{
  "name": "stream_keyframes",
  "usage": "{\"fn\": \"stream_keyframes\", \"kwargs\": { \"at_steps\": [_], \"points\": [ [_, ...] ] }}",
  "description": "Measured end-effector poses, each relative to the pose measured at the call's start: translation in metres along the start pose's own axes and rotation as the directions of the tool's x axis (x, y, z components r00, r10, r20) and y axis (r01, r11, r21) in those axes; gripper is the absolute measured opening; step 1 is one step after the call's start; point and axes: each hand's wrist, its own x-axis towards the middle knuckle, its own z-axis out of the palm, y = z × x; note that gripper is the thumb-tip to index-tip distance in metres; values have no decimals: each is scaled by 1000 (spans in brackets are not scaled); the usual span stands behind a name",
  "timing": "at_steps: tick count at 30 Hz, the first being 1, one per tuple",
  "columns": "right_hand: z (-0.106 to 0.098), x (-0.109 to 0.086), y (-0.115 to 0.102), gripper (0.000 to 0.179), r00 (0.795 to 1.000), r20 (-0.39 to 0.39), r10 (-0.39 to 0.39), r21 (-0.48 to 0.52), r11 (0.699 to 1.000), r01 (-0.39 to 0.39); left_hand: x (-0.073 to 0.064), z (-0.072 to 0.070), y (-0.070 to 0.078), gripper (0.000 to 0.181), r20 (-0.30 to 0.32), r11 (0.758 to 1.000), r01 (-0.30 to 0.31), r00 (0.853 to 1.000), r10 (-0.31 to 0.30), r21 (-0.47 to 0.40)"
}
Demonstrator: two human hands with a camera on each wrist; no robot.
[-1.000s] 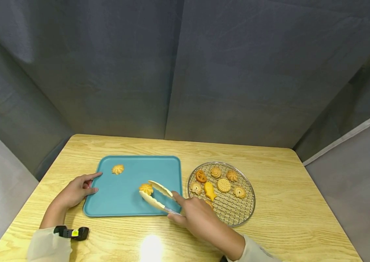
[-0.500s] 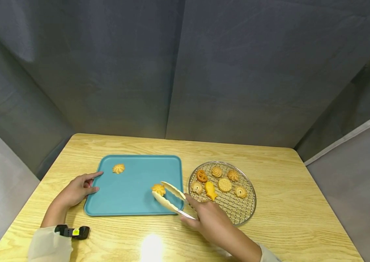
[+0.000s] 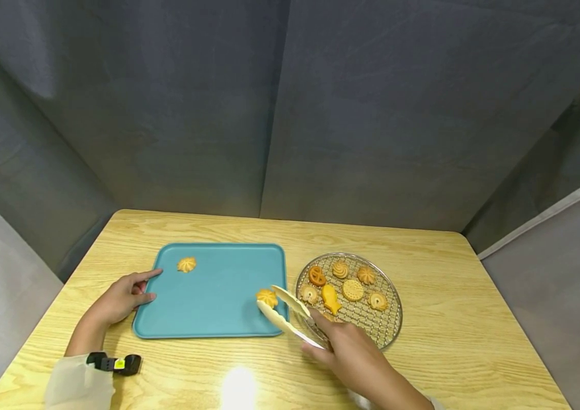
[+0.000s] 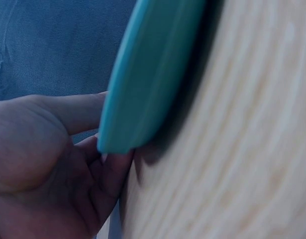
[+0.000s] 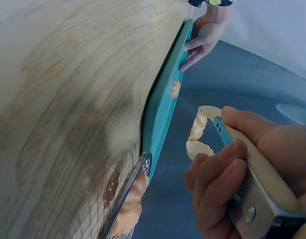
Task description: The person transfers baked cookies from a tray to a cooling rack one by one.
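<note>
My right hand (image 3: 351, 347) grips a pair of tongs (image 3: 285, 322) with cream-coloured scalloped tips and metal arms. Between those tips a ridged, flower-shaped cookie (image 3: 266, 297) is held above the right part of the blue tray (image 3: 208, 290); the right wrist view shows this cookie (image 5: 197, 127) raised off the tray. At the tray's left edge, my left hand (image 3: 121, 299) holds the rim, thumb and fingers on either side of it in the left wrist view. Another flower-shaped cookie (image 3: 186, 264) lies near the tray's upper left corner.
Right of the tray stands a round wire rack (image 3: 372, 327) bearing several cookies, among them a pretzel shape (image 3: 317, 275), a fish shape (image 3: 330, 299) and a round one (image 3: 353, 290). Both rest on a wooden table (image 3: 449, 319). Grey curtains (image 3: 362, 114) hang behind.
My right hand has carried the tongs and the cookie rightward, from over the tray's middle to near its right edge. The left hand has stayed at the tray's left rim.
</note>
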Motion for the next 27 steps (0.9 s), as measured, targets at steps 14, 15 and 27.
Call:
{"fn": "stream_keyframes", "kwargs": {
  "at_steps": [14,15,27],
  "points": [
    [-12,-26,25,70,988,-23,150,8,989,-150,1,0,-3,61,2,1000,8,1000,-8,3],
    [-13,-28,27,71,985,-19,171,10,985,-171,1,0,-3,61,4,1000,9,1000,-9,-1],
    [-19,-48,47,77,958,-11,285,-1,959,-285,0,-1,-3,62,-12,1000,6,1000,-6,-2]
  ]
}}
